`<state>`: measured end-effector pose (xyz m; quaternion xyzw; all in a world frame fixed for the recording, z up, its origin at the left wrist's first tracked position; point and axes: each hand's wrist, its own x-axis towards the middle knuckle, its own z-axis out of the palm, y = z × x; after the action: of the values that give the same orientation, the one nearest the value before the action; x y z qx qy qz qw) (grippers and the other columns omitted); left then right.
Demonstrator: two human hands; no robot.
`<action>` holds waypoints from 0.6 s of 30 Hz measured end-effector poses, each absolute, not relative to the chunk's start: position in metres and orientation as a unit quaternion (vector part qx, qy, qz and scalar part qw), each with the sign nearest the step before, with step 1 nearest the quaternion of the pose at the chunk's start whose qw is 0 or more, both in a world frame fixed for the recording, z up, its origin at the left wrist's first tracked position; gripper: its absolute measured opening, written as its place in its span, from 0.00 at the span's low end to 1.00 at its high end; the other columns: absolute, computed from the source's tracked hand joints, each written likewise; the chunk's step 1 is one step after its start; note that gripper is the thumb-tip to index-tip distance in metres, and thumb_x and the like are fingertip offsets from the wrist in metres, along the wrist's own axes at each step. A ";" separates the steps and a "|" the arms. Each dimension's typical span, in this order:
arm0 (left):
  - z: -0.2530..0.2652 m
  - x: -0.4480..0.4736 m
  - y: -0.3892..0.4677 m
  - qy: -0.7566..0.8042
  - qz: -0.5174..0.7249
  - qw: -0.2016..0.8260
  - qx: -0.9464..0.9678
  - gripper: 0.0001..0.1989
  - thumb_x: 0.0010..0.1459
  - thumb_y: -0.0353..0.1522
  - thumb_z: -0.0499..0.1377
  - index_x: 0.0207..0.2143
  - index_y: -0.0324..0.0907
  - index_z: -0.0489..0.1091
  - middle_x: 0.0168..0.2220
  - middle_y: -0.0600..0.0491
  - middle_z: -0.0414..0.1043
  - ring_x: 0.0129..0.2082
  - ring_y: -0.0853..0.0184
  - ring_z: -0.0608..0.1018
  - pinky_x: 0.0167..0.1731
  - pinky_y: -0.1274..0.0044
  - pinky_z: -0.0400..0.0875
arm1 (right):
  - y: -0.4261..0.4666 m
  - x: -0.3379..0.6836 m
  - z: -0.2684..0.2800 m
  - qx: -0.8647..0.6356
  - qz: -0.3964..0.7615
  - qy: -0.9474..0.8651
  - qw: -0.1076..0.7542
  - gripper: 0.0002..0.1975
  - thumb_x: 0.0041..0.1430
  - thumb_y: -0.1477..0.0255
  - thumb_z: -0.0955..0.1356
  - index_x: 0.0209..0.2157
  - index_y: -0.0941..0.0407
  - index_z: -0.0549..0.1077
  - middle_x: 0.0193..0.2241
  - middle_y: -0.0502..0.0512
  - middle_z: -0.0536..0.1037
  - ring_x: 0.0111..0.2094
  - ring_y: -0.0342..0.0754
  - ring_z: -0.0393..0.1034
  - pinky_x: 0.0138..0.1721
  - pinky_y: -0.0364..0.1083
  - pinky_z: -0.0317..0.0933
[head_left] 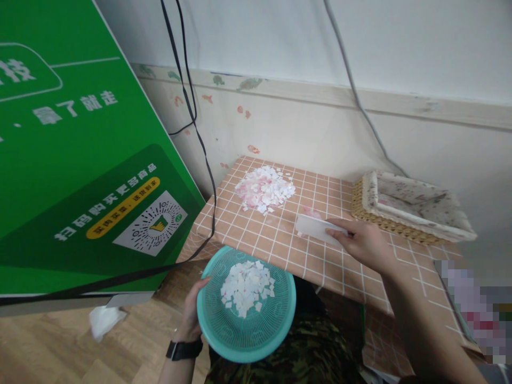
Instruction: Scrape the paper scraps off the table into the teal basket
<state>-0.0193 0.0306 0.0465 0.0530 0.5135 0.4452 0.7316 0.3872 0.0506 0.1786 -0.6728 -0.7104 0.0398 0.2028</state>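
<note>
My left hand (193,308) grips the left rim of a round turquoise plastic colander (248,349), held just below the table's front edge. A heap of small white paper pieces (247,285) lies inside it. My right hand (366,241) is over the tabletop, thumb and fingers closed on the right end of a flat white rectangular strip (314,226). A few pinkish scraps (312,213) show beside the strip's far edge. Farther back and left on the table sits a larger pile of white and pink paper pieces (265,188), touched by neither hand.
A brown checked cloth covers the table (256,234). At its back right stands a lined wicker basket (414,205). A large green sign panel (80,160) rises on the left, with dark cables (206,160) hanging beside it. A white bag (104,321) lies on the floor.
</note>
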 end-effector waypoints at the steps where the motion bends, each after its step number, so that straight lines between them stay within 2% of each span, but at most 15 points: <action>1: 0.046 -0.020 0.030 0.516 0.443 0.731 0.053 0.04 0.48 0.29 0.62 0.25 0.36 0.75 0.21 0.50 0.78 0.19 0.64 0.77 0.23 0.74 0.74 | 0.050 0.387 0.179 -0.670 0.040 -0.711 0.209 0.14 0.59 0.65 0.64 0.43 0.53 0.78 0.33 0.53 0.81 0.26 0.45 0.73 0.27 0.43 0.63; 7: 0.041 -0.021 0.030 0.498 0.430 0.751 0.051 0.05 0.49 0.30 0.62 0.27 0.36 0.76 0.23 0.49 0.79 0.22 0.63 0.78 0.26 0.73 0.75 | 0.042 0.398 0.183 -0.677 0.035 -0.706 0.207 0.15 0.59 0.64 0.64 0.43 0.53 0.78 0.32 0.54 0.81 0.25 0.46 0.73 0.25 0.43 0.63; 12: 0.041 -0.021 0.031 0.507 0.440 0.740 0.051 0.04 0.47 0.30 0.64 0.25 0.36 0.76 0.22 0.50 0.78 0.21 0.64 0.78 0.24 0.73 0.74 | 0.040 0.403 0.187 -0.675 0.041 -0.713 0.185 0.15 0.59 0.65 0.64 0.43 0.53 0.78 0.35 0.54 0.81 0.27 0.46 0.74 0.27 0.43 0.64; 18: 0.036 -0.023 0.031 0.504 0.435 0.745 0.043 0.06 0.46 0.31 0.64 0.27 0.36 0.76 0.24 0.49 0.79 0.23 0.63 0.78 0.27 0.72 0.74 | 0.042 0.402 0.191 -0.676 0.057 -0.714 0.175 0.15 0.60 0.65 0.64 0.44 0.53 0.77 0.35 0.53 0.81 0.29 0.47 0.75 0.28 0.43 0.66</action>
<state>-0.0230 0.0306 0.0359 0.0427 0.5035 0.4354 0.7450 0.4021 0.0416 0.1908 -0.6759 -0.7137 0.0565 0.1749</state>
